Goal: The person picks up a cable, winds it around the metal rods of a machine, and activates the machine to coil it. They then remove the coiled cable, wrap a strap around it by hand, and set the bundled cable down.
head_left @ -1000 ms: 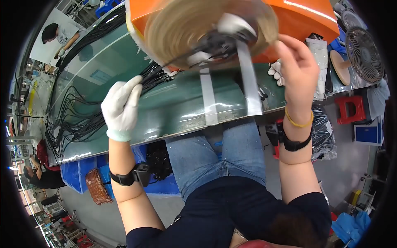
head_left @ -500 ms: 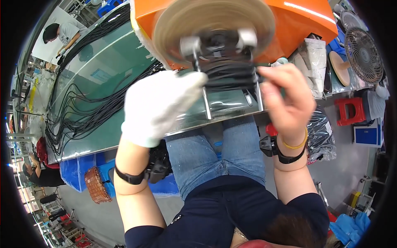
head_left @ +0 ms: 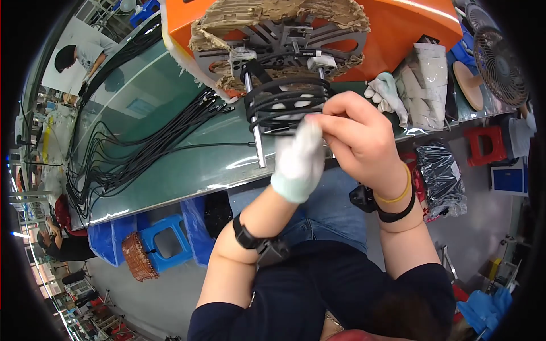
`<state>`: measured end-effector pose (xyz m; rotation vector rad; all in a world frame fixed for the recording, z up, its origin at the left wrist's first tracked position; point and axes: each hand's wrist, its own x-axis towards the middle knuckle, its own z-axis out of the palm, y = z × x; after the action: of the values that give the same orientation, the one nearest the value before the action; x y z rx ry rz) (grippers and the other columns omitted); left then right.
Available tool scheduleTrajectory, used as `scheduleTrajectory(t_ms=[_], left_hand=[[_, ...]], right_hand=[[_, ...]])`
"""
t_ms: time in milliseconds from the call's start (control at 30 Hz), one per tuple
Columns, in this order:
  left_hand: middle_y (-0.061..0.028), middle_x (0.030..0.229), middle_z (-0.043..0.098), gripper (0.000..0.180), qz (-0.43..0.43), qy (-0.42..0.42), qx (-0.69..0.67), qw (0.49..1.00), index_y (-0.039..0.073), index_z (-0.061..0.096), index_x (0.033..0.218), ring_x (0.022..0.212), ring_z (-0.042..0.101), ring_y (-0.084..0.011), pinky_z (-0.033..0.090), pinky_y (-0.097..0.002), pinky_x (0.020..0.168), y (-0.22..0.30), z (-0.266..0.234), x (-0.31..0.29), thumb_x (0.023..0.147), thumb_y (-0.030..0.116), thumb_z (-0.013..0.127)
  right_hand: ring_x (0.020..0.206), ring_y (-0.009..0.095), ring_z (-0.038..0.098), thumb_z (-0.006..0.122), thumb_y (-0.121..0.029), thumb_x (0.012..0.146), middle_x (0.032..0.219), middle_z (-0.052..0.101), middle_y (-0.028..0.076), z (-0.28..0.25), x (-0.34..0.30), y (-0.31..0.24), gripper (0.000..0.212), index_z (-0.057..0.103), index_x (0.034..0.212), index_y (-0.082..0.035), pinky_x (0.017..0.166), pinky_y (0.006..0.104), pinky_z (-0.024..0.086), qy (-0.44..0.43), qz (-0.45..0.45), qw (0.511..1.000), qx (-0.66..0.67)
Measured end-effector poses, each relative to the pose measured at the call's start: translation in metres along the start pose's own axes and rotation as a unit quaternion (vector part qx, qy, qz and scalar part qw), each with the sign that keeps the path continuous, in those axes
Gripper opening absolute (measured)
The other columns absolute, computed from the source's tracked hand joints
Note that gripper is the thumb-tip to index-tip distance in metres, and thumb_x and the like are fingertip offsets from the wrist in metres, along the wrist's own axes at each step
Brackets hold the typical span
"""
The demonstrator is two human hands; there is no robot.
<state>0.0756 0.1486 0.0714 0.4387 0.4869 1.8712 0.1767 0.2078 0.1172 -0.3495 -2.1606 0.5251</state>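
Two hands meet fingertip to fingertip above the near edge of the bench [head_left: 187,176]: the white-gloved left hand [head_left: 300,159], blurred, and the bare right hand [head_left: 362,135], fingers bent inward. Whether either grips anything, I cannot tell. Just beyond them, slightly leftward, the black cable coil [head_left: 296,85] loops around two metal rods [head_left: 257,139]. Farther back stand a ragged-rimmed disc [head_left: 335,17] and an orange housing [head_left: 412,37].
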Motion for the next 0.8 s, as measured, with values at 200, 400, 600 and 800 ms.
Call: scheduleTrajectory(t_ms=[200, 400, 600, 800], left_hand=[[-0.0051, 0.107, 0.057, 0.037, -0.04, 0.063, -0.108, 0.991, 0.009, 0.051, 0.112, 0.102, 0.053, -0.0195, 0.041, -0.0381, 0.091, -0.009, 0.022, 0.044, 0.088, 0.038, 0.052], [-0.0061, 0.105, 0.059, 0.028, 0.02, 0.073, -0.099, 0.992, 0.011, 0.053, 0.105, 0.1, 0.054, -0.0195, 0.041, -0.0395, 0.092, -0.008, 0.023, 0.039, 0.086, 0.032, 0.057], [-0.0068, 0.102, 0.06, 0.026, -0.013, -0.018, -0.151, 0.988, 0.006, 0.054, 0.109, 0.1, 0.055, -0.0146, 0.044, -0.0299, 0.09, -0.003, -0.007, -0.029, 0.084, 0.011, 0.059], [-0.0094, 0.096, 0.061, 0.027, -0.295, -0.286, 0.287, 0.865, 0.004, 0.057, 0.104, 0.101, 0.055, -0.0193, 0.042, -0.0311, 0.091, 0.041, -0.051, -0.075, 0.078, 0.007, 0.063]], right_hand=[[0.068, 0.009, 0.053, 0.062, 0.003, 0.076, 0.077, 0.057, 0.005, -0.008, 0.031, 0.032, 0.012, 0.064, 0.088, 0.002, 0.06, 0.0208, 0.042, 0.077, 0.106, 0.99, 0.046], [0.062, 0.011, 0.054, 0.063, -0.003, 0.076, 0.07, 0.058, 0.006, 0.009, 0.033, 0.034, 0.009, 0.062, 0.083, 0.002, 0.059, 0.0231, 0.044, 0.11, 0.221, 0.946, 0.209], [0.07, 0.015, 0.054, 0.063, -0.003, 0.074, 0.081, 0.057, 0.009, -0.011, -0.027, -0.011, 0.01, 0.064, 0.084, 0.0, 0.061, 0.0241, 0.043, -0.013, 0.15, 0.977, 0.152], [0.072, 0.019, 0.054, 0.068, -0.011, 0.07, 0.091, 0.056, 0.01, -0.004, -0.049, -0.04, 0.011, 0.064, 0.078, -0.005, 0.061, 0.0261, 0.043, 0.02, 0.02, 0.99, 0.137]])
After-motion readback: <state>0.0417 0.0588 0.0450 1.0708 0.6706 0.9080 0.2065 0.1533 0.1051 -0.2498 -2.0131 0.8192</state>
